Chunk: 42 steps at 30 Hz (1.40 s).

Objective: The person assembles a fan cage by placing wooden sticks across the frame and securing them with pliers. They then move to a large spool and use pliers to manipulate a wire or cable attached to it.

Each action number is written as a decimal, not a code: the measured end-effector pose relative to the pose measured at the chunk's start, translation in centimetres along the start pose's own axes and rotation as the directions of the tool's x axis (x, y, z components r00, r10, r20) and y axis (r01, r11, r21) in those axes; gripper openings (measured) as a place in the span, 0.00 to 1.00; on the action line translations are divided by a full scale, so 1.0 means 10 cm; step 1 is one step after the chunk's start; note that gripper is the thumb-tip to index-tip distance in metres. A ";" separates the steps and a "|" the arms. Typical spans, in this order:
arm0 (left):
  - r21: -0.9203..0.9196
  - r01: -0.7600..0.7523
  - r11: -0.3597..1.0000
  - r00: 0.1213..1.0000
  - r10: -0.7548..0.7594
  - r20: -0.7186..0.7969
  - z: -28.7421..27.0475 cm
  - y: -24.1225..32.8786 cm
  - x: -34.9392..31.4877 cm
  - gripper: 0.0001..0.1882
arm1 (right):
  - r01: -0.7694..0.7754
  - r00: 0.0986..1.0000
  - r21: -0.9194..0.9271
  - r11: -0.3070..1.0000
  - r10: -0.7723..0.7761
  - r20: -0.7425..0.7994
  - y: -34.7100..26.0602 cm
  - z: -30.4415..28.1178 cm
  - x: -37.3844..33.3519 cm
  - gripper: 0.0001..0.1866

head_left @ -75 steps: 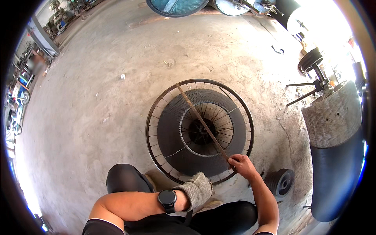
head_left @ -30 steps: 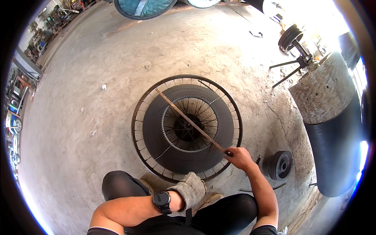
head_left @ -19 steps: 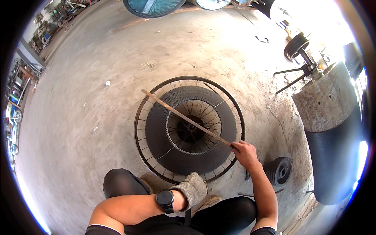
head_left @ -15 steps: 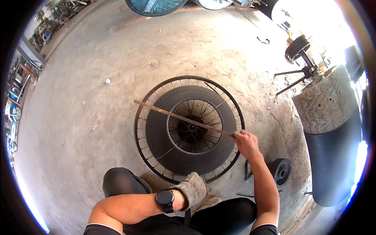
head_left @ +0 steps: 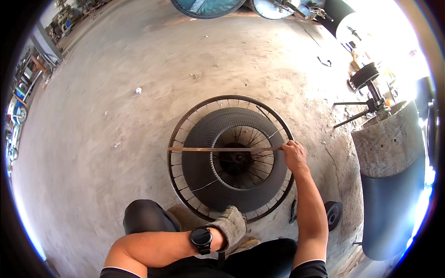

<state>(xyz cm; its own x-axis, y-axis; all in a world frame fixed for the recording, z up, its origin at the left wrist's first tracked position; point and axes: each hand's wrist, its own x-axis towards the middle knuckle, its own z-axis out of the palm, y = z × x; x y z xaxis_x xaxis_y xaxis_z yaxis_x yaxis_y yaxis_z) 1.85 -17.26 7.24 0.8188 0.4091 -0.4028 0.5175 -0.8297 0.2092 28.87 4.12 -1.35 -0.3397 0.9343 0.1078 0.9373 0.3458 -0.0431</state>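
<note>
A spoked wheel rim, dark and thin, lay flat on the concrete floor in front of your knees, with a ribbed, dark grey tyre sitting inside its ring around the hub. Across the rim ran a long, flat wooden stick, level from the rim's left edge to its right edge. Your bare right hand was clenched around the stick's right end, arm stretched forward, the stick reaching away to the left of your grip. Your gloved left hand, a black watch on its wrist, pressed on the rim's near edge; whether its fingers had closed could not be told.
</note>
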 end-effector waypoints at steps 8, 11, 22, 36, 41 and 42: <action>0.003 0.024 1.000 0.996 -0.024 -0.089 0.03 -0.04 -0.06 0.10 | -0.008 1.000 0.059 0.998 0.006 0.030 0.01 0.03 -0.07 0.08; -0.012 0.046 0.999 0.999 -0.046 -0.018 -0.01 -0.02 -0.04 0.11 | 0.018 0.999 0.053 0.998 -0.020 0.036 0.03 0.04 -0.07 0.10; -0.073 0.014 0.997 0.999 -0.012 0.036 -0.05 -0.02 -0.01 0.12 | -0.079 0.997 -0.046 0.996 0.079 -0.001 0.14 0.07 0.03 0.08; -0.007 0.020 1.000 1.000 -0.020 0.020 0.05 -0.04 0.08 0.11 | -0.182 0.970 0.085 0.980 0.193 -0.147 -0.21 -0.32 -0.72 0.27; -0.018 -0.044 0.999 0.999 0.044 0.016 0.00 -0.06 0.06 0.07 | -0.277 0.950 0.126 0.952 0.291 -0.110 -0.23 -0.15 -2.35 0.18; -0.026 -0.065 0.998 0.998 0.065 -0.020 0.01 -0.09 0.02 0.07 | -0.379 0.921 0.169 0.910 0.388 -0.024 -0.24 -0.07 -2.75 0.15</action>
<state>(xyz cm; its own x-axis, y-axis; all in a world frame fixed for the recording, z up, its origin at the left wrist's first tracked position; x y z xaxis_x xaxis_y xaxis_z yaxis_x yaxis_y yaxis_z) 1.53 -16.46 6.91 0.8554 0.3617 -0.3707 0.4690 -0.8447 0.2579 36.02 -22.51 -3.50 0.0526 0.9930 0.1061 0.9685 -0.0248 -0.2479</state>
